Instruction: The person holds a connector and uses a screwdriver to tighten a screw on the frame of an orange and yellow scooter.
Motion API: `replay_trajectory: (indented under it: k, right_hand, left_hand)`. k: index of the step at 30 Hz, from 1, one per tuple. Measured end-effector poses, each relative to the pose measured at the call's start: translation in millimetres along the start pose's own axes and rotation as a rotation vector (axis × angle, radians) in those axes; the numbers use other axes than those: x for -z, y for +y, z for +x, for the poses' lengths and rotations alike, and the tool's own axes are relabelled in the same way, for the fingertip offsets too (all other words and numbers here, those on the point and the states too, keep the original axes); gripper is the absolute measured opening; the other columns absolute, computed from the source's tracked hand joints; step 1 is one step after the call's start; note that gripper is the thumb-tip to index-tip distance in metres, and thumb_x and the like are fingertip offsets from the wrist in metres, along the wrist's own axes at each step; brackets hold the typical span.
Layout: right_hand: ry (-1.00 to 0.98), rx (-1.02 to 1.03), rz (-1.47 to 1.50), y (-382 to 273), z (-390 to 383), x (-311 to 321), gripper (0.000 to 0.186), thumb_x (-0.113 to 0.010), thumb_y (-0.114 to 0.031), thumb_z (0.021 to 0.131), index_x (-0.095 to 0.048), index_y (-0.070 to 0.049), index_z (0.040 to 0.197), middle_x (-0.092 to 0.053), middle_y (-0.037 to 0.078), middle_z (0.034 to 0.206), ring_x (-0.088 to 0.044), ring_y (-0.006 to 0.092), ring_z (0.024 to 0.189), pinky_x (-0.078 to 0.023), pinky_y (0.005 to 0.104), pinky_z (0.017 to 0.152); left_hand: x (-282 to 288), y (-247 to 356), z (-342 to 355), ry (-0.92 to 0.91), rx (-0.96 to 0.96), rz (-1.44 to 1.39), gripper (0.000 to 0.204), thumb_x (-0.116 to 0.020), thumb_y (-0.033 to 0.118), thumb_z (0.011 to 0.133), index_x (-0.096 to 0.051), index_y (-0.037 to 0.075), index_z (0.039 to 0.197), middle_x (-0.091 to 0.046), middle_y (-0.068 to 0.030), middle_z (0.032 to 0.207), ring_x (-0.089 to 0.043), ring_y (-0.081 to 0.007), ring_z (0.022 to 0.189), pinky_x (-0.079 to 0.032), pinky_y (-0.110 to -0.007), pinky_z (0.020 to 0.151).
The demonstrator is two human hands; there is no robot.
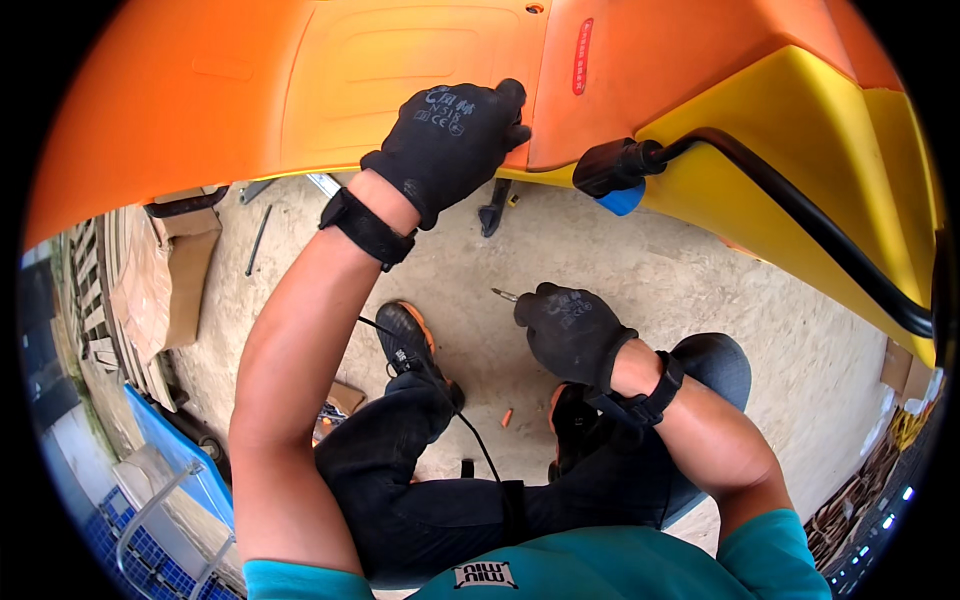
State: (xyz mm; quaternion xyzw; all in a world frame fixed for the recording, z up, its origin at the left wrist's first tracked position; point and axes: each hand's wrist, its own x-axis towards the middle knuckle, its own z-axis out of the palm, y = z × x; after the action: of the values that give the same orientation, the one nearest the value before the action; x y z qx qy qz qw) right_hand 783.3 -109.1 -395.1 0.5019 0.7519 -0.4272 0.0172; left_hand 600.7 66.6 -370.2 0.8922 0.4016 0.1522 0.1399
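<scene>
My left hand (450, 140), in a black glove, rests against the large orange plastic panel (400, 50) near its lower edge. Its fingers are curled together beside a seam, and whatever they may hold is hidden. Lower and to the right, my right hand (575, 325), gloved the same way, is closed around a thin tool with a metal tip (504, 295). Only that tip sticks out, pointing left, away from the panel; the grip covers the remainder.
A yellow panel (790, 140) joins the orange one at right, crossed by a black bar with a black handle end (615, 168). On the concrete floor lie a dark rod (258, 240), a small orange piece (507, 417) and cardboard (175, 275). A blue board (180, 455) leans at left.
</scene>
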Motion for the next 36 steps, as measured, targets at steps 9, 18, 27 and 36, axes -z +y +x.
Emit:
replay_trajectory:
  k: [9, 18, 27, 36]
  right_hand:
    - [-0.02, 0.015, 0.005, -2, 3, -1, 0.018, -0.058, -0.008, 0.084, -0.068, -0.006, 0.099, -0.067, 0.02, 0.094, -0.067, 0.0398, 0.086, -0.053, 0.0479, 0.078]
    - [-0.022, -0.006, 0.008, -2, 2, -1, 0.019, -0.058, -0.008, 0.083, -0.068, -0.005, 0.1, -0.066, 0.02, 0.094, -0.067, 0.04, 0.086, -0.053, 0.0478, 0.078]
    - [-0.011, 0.0, 0.0, -2, -1, -2, 0.018, -0.059, -0.007, 0.082, -0.067, -0.005, 0.099, -0.066, 0.02, 0.093, -0.066, 0.0398, 0.085, -0.053, 0.0478, 0.076]
    - [0.018, 0.028, 0.02, -2, -3, 0, 0.017, -0.061, -0.008, 0.082, -0.067, -0.005, 0.098, -0.066, 0.019, 0.091, -0.066, 0.0392, 0.083, -0.053, 0.0472, 0.074]
  left_hand:
    - [-7, 9, -8, 0.103, -0.01, -0.044, 0.035, -0.071, 0.015, 0.091, -0.063, 0.01, 0.124, -0.068, -0.0125, 0.097, -0.068, -0.032, 0.085, -0.053, -0.04, 0.07]
    - [6, -10, -10, 0.017, -0.153, -0.122, 0.029, -0.067, 0.005, 0.092, -0.065, 0.006, 0.121, -0.067, -0.0131, 0.1, -0.067, -0.0334, 0.088, -0.054, -0.04, 0.075]
    - [5, 17, 4, -0.008, 0.173, -0.022, 0.03, -0.071, 0.035, 0.09, -0.064, 0.008, 0.1, -0.067, -0.0133, 0.091, -0.068, -0.0338, 0.085, -0.053, -0.043, 0.071]
    - [1, -8, -9, 0.045, -0.198, -0.262, 0.038, -0.063, -0.001, 0.088, -0.061, 0.008, 0.124, -0.062, -0.015, 0.105, -0.066, -0.0361, 0.095, -0.054, -0.044, 0.078]
